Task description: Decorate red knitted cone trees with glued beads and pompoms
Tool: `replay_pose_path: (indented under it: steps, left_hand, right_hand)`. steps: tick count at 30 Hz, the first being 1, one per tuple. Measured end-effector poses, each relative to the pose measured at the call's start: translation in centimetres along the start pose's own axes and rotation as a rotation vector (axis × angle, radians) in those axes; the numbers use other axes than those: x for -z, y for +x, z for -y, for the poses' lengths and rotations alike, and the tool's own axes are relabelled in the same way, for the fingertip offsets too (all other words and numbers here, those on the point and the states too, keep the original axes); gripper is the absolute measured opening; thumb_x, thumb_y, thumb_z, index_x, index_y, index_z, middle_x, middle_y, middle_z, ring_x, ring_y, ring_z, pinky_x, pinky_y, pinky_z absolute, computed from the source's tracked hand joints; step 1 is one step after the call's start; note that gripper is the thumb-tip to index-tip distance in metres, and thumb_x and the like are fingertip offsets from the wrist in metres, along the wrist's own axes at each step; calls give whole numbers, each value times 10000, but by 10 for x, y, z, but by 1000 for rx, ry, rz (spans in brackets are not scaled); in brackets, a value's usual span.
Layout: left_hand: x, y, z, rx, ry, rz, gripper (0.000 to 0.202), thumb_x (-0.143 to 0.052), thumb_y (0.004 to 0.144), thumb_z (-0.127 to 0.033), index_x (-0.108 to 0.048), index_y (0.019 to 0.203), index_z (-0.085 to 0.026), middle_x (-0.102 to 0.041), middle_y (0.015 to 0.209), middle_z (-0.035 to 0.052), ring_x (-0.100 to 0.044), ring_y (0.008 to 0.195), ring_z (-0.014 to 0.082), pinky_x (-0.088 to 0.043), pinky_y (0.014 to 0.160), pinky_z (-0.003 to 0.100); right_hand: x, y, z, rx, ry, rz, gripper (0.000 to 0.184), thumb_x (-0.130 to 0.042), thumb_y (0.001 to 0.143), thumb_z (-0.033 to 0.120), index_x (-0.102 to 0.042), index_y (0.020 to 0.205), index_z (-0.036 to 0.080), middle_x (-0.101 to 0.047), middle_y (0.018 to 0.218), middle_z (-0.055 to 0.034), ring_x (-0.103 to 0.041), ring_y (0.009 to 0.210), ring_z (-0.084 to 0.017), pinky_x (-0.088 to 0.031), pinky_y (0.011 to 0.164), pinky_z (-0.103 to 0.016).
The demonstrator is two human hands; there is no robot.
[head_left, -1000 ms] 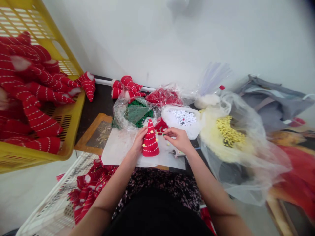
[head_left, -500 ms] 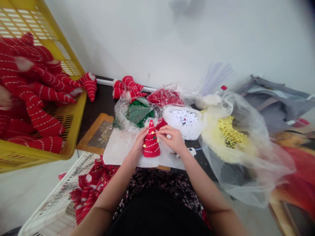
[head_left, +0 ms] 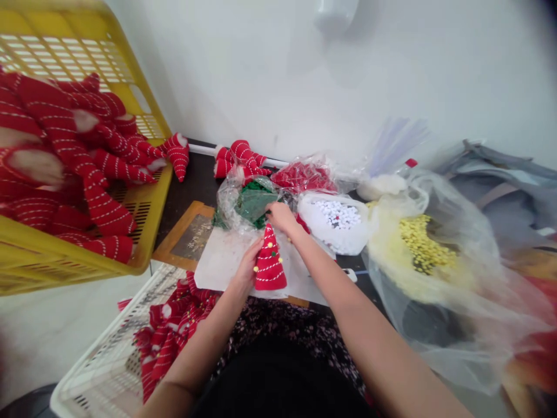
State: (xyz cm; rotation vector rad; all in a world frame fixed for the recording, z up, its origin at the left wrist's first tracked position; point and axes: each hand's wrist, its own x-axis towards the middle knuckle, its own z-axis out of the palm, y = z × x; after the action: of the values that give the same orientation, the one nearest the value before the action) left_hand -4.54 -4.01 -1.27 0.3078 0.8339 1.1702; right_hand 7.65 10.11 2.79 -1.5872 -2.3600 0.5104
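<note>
My left hand (head_left: 247,267) wraps round a small red cone hat (head_left: 269,263) with white stripes and tiny yellow and green dots, holding it upright on a white sheet (head_left: 221,258). Stretched forward past the cone's tip, my right hand (head_left: 281,216) has its fingers curled at the mouth of a clear bag of green pieces (head_left: 248,200). What those fingers pinch is too small to see.
A yellow crate (head_left: 100,255) full of red striped cones stands at the left. A white basket (head_left: 100,371) with more red cones sits below. Bags of red pieces (head_left: 304,174), white beads (head_left: 337,217) and yellow beads (head_left: 424,249) lie behind and right. Grey cloth (head_left: 500,174) is at far right.
My right hand left the side of the cone and reached forward to the green-piece bag. The view shifted a little, so everything sits further right.
</note>
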Motion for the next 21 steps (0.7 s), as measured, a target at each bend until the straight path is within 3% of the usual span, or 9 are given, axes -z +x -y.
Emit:
replay_pose_path:
  steps: [5,8,11,16,21]
  left_hand:
    - [0,1,3,11,-1,-31,399,-905,676,-331,-783,1033,-199,-821,986,72,-758,1104,324,-587,981,429]
    - [1,2,4,1,36,-31,411,-912,674,-340,-785,1040,-203,-821,1007,72,-754,1105,323,-569,1005,429]
    - [3,3,5,-10,59,-27,445,-918,670,-351,-781,1068,-209,-817,1035,66,-756,1057,298,-561,986,403]
    - [0,1,5,-28,88,43,406,-887,717,-381,-780,1061,-195,-800,979,53,-732,872,237,-550,846,341]
    - [-7,-1,4,-94,113,91,367,-882,724,-380,-790,1030,-198,-791,960,27,-699,814,196,-533,775,297]
  right_hand:
    - [-1,6,-3,-22,-4,22,305,-582,879,-28,-827,989,116,-810,1165,-189,-741,1159,-295,-521,1048,-352]
    - [8,-5,-7,-18,40,-36,351,-566,886,-33,-824,1069,119,-814,1173,-180,-750,1155,-288,-522,1058,-362]
    - [21,-28,-11,-5,103,-120,332,-602,925,46,-797,1172,153,-817,1188,-125,-763,1100,-241,-549,1033,-353]
    - [38,-86,-14,144,490,-311,110,-709,880,181,-807,926,200,-821,943,-53,-770,840,-203,-621,821,-341]
    - [45,-122,1,329,552,-285,97,-708,915,183,-801,931,205,-807,959,-54,-754,844,-190,-624,804,-332]
